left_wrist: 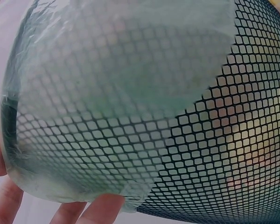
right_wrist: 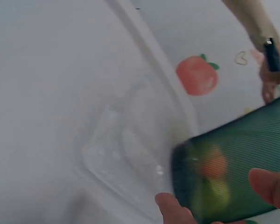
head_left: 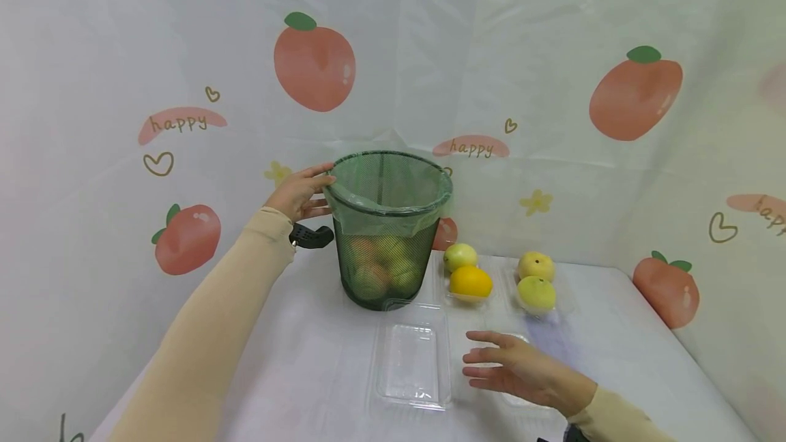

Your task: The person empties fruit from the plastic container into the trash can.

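here the left hand (head_left: 301,194) grips a mesh basket (head_left: 387,239) — the right hand (head_left: 525,370), relaxed, hovers near a tray (head_left: 410,363)

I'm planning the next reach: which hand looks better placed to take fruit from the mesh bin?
The right hand, probably: it is empty, fingers apart, near a clear tray. The left hand is closer, but already touches the rim of the mesh bin, where it could steady it.
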The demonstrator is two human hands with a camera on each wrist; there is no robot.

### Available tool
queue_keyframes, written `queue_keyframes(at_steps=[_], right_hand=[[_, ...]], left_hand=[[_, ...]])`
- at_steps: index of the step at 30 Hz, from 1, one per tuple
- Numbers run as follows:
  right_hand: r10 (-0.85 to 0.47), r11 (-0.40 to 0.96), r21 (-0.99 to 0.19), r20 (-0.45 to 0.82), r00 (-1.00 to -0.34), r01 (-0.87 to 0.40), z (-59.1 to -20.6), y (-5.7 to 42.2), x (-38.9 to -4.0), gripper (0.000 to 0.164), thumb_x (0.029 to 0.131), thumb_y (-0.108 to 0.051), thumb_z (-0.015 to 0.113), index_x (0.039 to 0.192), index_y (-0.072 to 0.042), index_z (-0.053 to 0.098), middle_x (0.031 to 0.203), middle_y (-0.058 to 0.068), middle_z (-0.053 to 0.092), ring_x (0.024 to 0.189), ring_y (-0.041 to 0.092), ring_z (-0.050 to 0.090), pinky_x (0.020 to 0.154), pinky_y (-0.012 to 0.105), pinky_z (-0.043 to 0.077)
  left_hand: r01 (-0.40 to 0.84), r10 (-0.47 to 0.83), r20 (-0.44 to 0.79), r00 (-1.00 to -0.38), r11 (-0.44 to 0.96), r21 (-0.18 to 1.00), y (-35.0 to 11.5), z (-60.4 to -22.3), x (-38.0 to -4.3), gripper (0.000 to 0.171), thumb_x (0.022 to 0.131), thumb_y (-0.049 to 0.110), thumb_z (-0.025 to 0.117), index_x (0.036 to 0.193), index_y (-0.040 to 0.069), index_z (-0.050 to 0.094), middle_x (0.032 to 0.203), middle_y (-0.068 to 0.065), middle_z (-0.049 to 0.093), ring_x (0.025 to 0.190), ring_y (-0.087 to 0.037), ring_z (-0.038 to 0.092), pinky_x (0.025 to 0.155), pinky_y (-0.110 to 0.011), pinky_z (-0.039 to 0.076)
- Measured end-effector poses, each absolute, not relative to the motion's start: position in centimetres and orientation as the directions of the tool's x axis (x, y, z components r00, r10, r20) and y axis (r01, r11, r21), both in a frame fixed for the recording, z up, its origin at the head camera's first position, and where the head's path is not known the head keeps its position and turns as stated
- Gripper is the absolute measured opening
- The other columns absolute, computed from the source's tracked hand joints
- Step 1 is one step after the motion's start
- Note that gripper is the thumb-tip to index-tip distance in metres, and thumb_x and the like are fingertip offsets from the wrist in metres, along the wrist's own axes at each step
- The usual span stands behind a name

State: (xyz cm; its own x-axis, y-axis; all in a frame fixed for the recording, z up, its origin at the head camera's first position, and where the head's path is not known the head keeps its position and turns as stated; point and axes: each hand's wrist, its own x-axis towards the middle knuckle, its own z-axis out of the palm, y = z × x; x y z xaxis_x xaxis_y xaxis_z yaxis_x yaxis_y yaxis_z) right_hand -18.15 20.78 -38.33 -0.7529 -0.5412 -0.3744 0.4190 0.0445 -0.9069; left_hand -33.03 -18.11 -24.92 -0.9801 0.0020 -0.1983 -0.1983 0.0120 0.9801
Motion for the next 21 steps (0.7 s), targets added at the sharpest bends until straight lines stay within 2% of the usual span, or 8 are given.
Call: queue_keyframes(at_steps=[5,10,15,18,21], right_hand=[[-0.594,0.010,-0.928,-0.305,-0.745,0.372,-35.5,23.0,-19.2,0.058,0.103,-0.017,0.047,0.150,0.004,0.019,0.119,0.007,0.061,0.114,0.023,0.061,0.103,0.041,0.049],[-0.564,-0.014,-0.950,-0.249,-0.788,0.311,-33.0,25.4,-20.7,0.050,0.105,-0.020,0.044,0.149,-0.004,0.026,0.123,0.003,0.060,0.115,0.020,0.062,0.103,0.039,0.050],[-0.545,-0.112,-0.956,-0.169,-0.821,0.271,-32.0,28.9,-22.5,0.026,0.106,-0.013,0.041,0.128,-0.019,0.054,0.120,-0.003,0.062,0.112,0.018,0.064,0.100,0.036,0.052],[-0.533,-0.179,-0.948,-0.131,-0.836,0.263,-32.0,31.4,-23.7,0.028,0.106,-0.011,0.038,0.117,-0.022,0.062,0.117,-0.002,0.063,0.110,0.018,0.065,0.098,0.034,0.053],[-0.482,-0.229,-0.928,-0.154,-0.863,0.293,-32.2,33.9,-24.9,0.030,0.106,-0.013,0.038,0.111,-0.021,0.066,0.114,-0.001,0.064,0.107,0.018,0.066,0.097,0.034,0.054]], left_hand=[[-0.205,0.012,-0.205,-0.979,0.007,0.979,-18.3,-24.8,-33.0,0.054,0.101,0.022,0.053,0.151,0.032,0.034,0.157,-0.012,0.026,0.134,-0.034,0.044,0.105,-0.040,0.048],[-0.212,0.012,-0.212,-0.977,0.002,0.977,-18.4,-24.6,-32.8,0.054,0.102,0.023,0.052,0.151,0.033,0.034,0.157,-0.011,0.027,0.134,-0.033,0.044,0.105,-0.040,0.048],[-0.207,0.011,-0.207,-0.978,0.019,0.978,-18.4,-24.6,-32.8,0.054,0.102,0.023,0.052,0.151,0.033,0.034,0.157,-0.012,0.029,0.132,-0.032,0.047,0.101,-0.038,0.051],[-0.199,0.014,-0.200,-0.980,0.027,0.980,-18.4,-24.6,-32.7,0.054,0.101,0.023,0.053,0.151,0.032,0.035,0.157,-0.012,0.028,0.131,-0.032,0.047,0.098,-0.036,0.053],[-0.194,0.004,-0.194,-0.981,0.019,0.981,-18.4,-24.5,-32.6,0.053,0.100,0.023,0.056,0.149,0.031,0.039,0.156,-0.013,0.029,0.130,-0.033,0.049,0.094,-0.034,0.056]])
